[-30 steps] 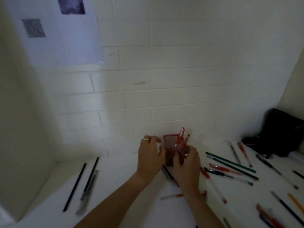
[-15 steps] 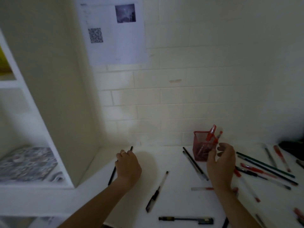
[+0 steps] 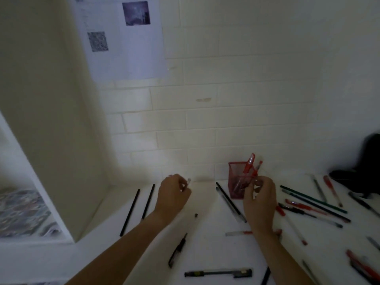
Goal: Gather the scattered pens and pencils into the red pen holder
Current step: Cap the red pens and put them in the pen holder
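Note:
The red mesh pen holder [image 3: 236, 177] stands on the white desk by the wall, with two red pens [image 3: 249, 165] sticking out of it. My right hand [image 3: 261, 202] is at its front right corner, fingers curled against the rim and the pens; a grip cannot be made out. To the left, my left hand [image 3: 173, 196] holds a clear pen [image 3: 188, 181] in curled fingers. Two black pencils [image 3: 130, 212] lie left of that hand. Two dark pens [image 3: 228, 199] lie between my hands. Several green, red and black pens [image 3: 312, 199] are scattered to the right.
A black-grip pen [image 3: 177, 250] and a black pen [image 3: 218, 273] lie near the desk's front edge. A white shelf unit [image 3: 51, 140] closes the left side. A black bag [image 3: 362, 173] sits at the back right. A printed sheet [image 3: 123, 38] hangs on the tiled wall.
My left hand left the holder, went left across the desk and now holds a clear pen. My right hand stayed at the holder. The view swung left.

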Demonstrator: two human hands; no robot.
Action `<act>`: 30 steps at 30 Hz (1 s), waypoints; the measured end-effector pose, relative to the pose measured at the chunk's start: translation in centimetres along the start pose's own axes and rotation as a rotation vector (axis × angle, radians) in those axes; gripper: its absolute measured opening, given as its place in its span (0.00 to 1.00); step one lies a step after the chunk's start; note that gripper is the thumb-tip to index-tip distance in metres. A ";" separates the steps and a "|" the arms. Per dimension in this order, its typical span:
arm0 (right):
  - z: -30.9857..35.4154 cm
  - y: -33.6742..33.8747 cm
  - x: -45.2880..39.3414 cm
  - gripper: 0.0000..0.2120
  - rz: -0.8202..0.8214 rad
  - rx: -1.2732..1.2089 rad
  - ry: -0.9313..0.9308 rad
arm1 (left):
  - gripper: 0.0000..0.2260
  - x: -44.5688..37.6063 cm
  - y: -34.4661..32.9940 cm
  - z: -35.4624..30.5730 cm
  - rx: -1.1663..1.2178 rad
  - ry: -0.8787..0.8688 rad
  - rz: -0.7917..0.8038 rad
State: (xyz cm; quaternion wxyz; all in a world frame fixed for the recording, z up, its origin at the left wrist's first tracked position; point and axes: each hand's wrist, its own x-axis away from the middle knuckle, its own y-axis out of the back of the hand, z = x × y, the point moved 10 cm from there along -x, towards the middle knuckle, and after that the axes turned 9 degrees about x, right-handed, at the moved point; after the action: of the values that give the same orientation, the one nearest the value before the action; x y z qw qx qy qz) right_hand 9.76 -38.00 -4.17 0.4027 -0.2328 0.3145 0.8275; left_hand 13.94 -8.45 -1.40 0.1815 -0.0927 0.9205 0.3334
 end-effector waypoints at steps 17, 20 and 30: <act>-0.8 -0.9 -0.1 0.12 0.059 0.013 -0.097 | 0.06 -6.9 -7.2 -14.1 0.591 -0.228 -0.190; -0.7 -1.0 -0.1 0.13 0.061 0.000 -0.097 | 0.06 -7.1 -9.7 -12.7 0.520 -0.184 -0.126; -0.8 -1.0 -0.3 0.13 0.064 -0.002 -0.096 | 0.06 -6.9 -13.8 -11.3 0.239 -0.242 -0.032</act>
State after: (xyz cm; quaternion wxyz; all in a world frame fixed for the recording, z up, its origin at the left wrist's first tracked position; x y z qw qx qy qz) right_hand 10.86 -38.23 -4.91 0.3904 -0.1831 0.3014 0.8504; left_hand 21.24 -25.90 1.35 0.3058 -0.0441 0.9235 0.2273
